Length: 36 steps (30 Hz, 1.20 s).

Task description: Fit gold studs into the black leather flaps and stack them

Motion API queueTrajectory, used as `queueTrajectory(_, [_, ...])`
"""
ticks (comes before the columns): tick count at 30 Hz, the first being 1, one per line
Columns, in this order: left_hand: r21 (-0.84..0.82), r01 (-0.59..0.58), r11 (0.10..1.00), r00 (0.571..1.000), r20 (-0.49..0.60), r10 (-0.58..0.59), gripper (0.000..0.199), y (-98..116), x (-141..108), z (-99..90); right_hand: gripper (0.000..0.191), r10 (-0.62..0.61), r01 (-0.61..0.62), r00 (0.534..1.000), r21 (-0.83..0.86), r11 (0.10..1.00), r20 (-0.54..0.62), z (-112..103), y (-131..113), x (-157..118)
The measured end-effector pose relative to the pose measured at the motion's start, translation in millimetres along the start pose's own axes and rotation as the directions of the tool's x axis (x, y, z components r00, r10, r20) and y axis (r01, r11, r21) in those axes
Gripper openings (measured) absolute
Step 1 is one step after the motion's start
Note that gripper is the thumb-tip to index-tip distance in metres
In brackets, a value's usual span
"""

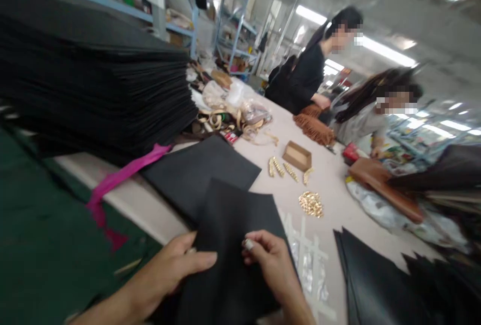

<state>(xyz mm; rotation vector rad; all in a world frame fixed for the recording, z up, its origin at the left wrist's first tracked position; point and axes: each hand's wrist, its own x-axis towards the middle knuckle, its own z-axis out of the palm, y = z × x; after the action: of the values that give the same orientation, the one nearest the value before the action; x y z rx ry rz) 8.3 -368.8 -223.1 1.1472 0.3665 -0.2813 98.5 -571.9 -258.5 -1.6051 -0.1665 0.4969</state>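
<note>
A black sheet (240, 214) lies in front of me at the table's edge, overlapping another black sheet (206, 167) behind it. My left hand (175, 265) grips its left edge, thumb on top and fingers underneath. Over the sheet's right part is my right hand (266, 260), its thumb and forefinger pinched on a small pale, shiny piece (248, 244) whose exact shape is blurred. To the right of the sheet, clear packets are taped to the table with white tape (313, 265). A pile of small gold pieces (311, 204) sits beyond them.
A tall stack of black sheets (93, 74) fills the left, with a pink strip (124, 174) hanging beside it. Gold rows (276, 167) lie near a small box (297, 156). More black sheets (379, 280) are at right. Two people work across the table.
</note>
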Motion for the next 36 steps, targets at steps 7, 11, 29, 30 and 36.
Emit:
queueTrajectory(7, [-0.113, 0.077, 0.991, 0.997, 0.017, -0.076, 0.040, -12.8, 2.9, -2.6, 0.034, 0.127, -0.127, 0.991, 0.006, 0.992, 0.035, 0.3, 2.5, -16.1])
queueTrajectory(11, [-0.090, 0.089, 0.992, 0.996, 0.004, -0.089, 0.037, -12.8, 2.1, -3.7, 0.035, 0.137, -0.136, 0.989, -0.019, 0.991, 0.052, 5.0, -2.5, -17.2])
queueTrajectory(29, [-0.104, 0.155, 0.982, 0.988, 0.036, -0.152, 0.027, -23.5, 9.5, -13.8, 0.032, 0.222, -0.212, 0.968, -0.092, 0.973, 0.116, 23.9, -12.5, 2.0])
queueTrajectory(30, [-0.097, 0.167, 0.981, 0.986, 0.044, -0.163, 0.028, -24.4, 8.6, -14.7, 0.031, 0.226, -0.218, 0.968, -0.081, 0.973, 0.113, 25.8, -12.4, 1.2])
queueTrajectory(36, [-0.090, 0.125, 0.988, 0.991, 0.067, -0.119, 0.040, -36.0, 6.0, -15.1, 0.030, 0.212, -0.211, 0.975, -0.019, 0.977, 0.059, 30.5, -0.8, 4.8])
